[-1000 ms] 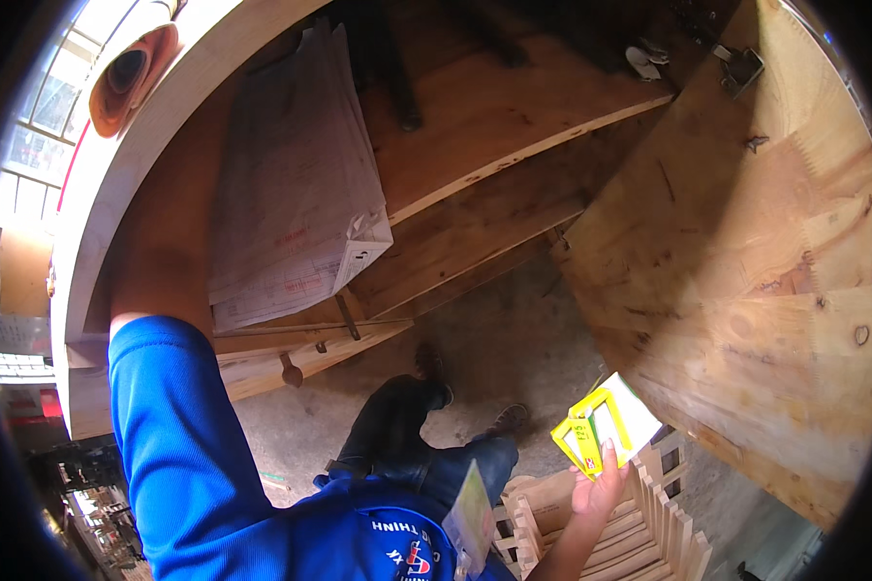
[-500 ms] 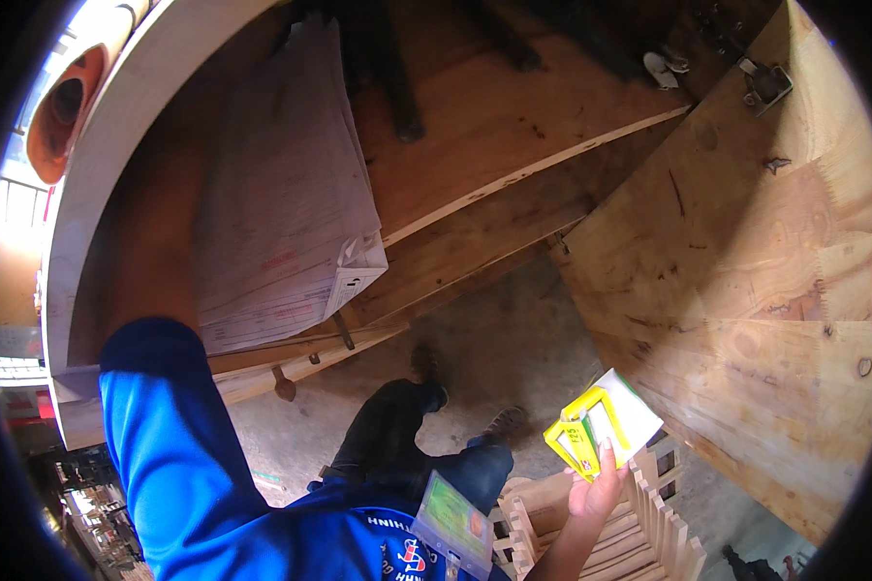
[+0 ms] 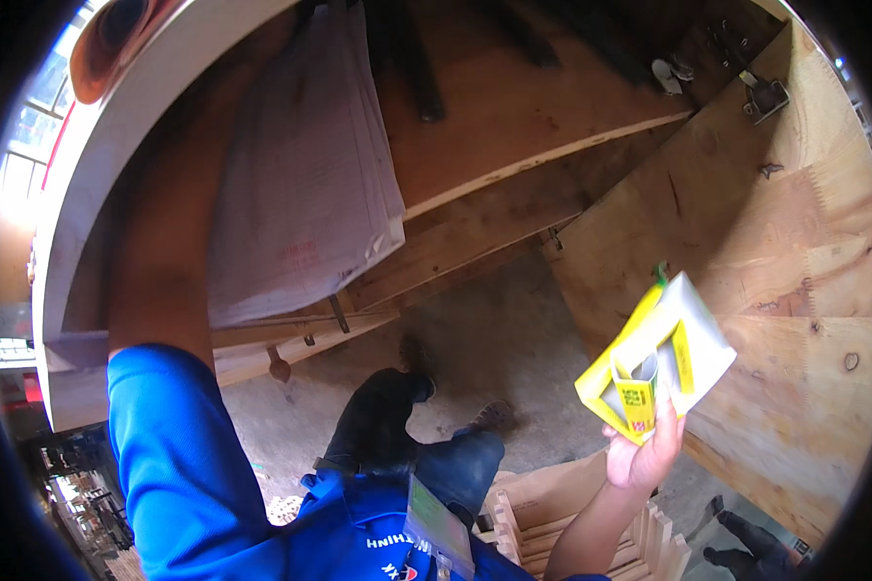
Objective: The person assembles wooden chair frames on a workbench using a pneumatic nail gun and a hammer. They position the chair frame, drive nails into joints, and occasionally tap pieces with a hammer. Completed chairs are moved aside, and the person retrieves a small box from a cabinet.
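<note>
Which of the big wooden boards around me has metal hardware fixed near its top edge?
The pale plywood panel on the right, behind the yellow-and-white package; the brown planks overhead show none.

Woodworking shop: plywood panels (image 3: 785, 290), raw timber boards (image 3: 513, 126), slatted wooden crate (image 3: 639, 542), concrete floor (image 3: 494, 339).

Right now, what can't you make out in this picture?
- Left hand: in the head view the raised left arm runs up under the pale curved board, which hides it.
- Yellow and white packet in the right hand: contents too small to tell.
- Papers: print blurred.
</note>
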The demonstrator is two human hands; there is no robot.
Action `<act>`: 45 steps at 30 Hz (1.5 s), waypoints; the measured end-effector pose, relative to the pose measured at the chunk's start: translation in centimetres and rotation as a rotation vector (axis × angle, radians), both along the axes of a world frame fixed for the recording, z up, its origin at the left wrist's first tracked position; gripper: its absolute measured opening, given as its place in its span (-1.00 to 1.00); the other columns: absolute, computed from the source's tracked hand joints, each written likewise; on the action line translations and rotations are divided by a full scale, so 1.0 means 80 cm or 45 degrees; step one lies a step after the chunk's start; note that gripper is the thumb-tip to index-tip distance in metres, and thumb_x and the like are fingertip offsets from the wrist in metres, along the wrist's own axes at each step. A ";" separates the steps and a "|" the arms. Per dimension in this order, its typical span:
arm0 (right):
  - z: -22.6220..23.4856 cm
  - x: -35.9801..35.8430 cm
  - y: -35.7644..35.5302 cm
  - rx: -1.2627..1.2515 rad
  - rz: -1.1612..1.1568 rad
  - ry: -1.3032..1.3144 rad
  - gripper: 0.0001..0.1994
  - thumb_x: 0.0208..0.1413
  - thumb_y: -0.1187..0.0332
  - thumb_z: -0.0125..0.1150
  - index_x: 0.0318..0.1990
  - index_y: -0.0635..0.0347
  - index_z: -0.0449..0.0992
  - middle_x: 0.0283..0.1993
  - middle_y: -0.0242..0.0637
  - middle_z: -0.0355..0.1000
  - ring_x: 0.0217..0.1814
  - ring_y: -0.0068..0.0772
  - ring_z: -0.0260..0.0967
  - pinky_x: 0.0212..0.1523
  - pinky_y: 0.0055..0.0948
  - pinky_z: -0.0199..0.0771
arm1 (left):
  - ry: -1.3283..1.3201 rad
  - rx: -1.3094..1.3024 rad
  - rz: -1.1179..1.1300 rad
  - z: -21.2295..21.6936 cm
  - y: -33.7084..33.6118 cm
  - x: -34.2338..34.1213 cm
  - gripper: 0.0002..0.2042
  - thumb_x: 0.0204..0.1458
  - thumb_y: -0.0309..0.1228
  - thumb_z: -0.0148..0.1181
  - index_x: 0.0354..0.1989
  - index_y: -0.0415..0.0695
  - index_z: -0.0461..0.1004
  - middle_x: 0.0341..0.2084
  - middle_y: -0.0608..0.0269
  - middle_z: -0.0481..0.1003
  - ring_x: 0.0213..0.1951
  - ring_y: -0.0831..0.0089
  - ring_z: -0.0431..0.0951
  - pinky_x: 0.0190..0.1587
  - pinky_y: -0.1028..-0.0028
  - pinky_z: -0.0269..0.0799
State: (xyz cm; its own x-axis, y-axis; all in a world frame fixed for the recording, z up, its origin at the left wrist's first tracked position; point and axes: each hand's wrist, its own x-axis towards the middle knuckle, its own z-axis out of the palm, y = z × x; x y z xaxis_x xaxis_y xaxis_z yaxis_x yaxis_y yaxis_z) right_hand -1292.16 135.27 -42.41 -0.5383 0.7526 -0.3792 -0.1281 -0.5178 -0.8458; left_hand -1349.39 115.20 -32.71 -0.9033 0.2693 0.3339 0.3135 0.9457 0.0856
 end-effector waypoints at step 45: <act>0.338 0.208 0.132 1.964 0.359 -1.636 -0.64 0.30 0.13 0.18 0.09 0.16 0.44 -0.05 0.04 0.52 0.05 0.15 0.50 0.04 -0.02 0.47 | -2.366 1.463 -0.566 -0.040 -0.202 0.730 -0.70 0.11 -0.57 0.38 -0.07 -0.05 0.40 -0.17 0.25 0.52 -0.08 0.43 0.53 -0.01 0.42 0.45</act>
